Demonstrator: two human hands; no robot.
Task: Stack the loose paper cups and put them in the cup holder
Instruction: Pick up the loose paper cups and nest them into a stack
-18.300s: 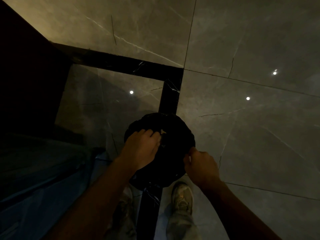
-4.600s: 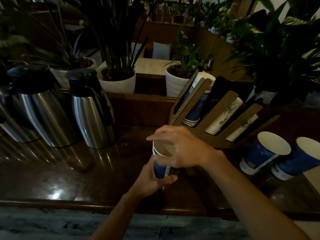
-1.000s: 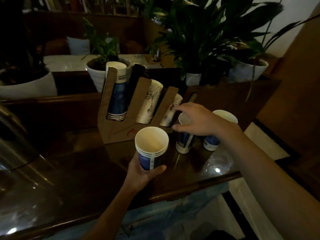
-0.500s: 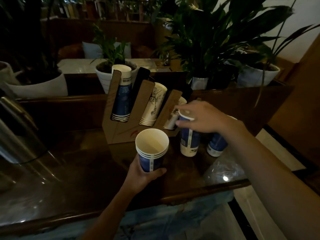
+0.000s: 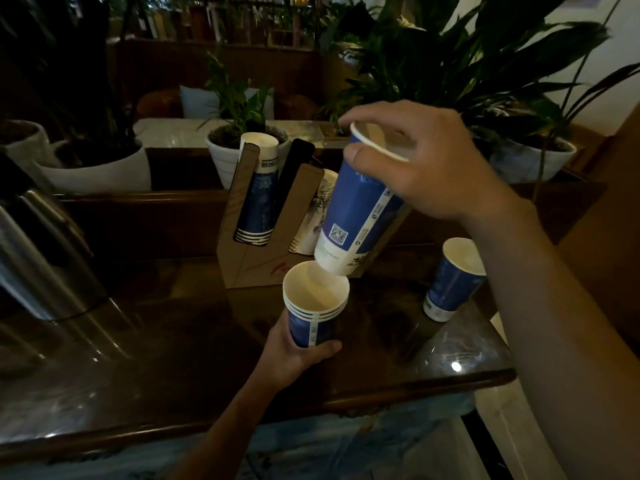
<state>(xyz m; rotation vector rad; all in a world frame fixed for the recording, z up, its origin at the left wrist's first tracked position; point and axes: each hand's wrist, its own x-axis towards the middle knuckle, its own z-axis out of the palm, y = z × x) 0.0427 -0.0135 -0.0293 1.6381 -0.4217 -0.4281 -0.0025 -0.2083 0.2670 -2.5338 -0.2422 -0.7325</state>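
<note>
My left hand grips a stack of nested blue paper cups upright over the dark wooden counter. My right hand holds a single blue paper cup by its rim, tilted, its white base just above the stack's open mouth. One loose blue cup stands on the counter at the right. Behind the stack is the brown slanted cup holder, with blue cups in its left slot and white patterned cups in a middle slot.
Steel thermos jugs stand at the left of the counter. White plant pots with tall leaves line the ledge behind the holder. The counter's front edge runs below my left hand, with tiled floor at the lower right.
My right hand has lifted the single blue cup off the counter and carried it left, over the stack in my left hand. The stack has stayed about where it was.
</note>
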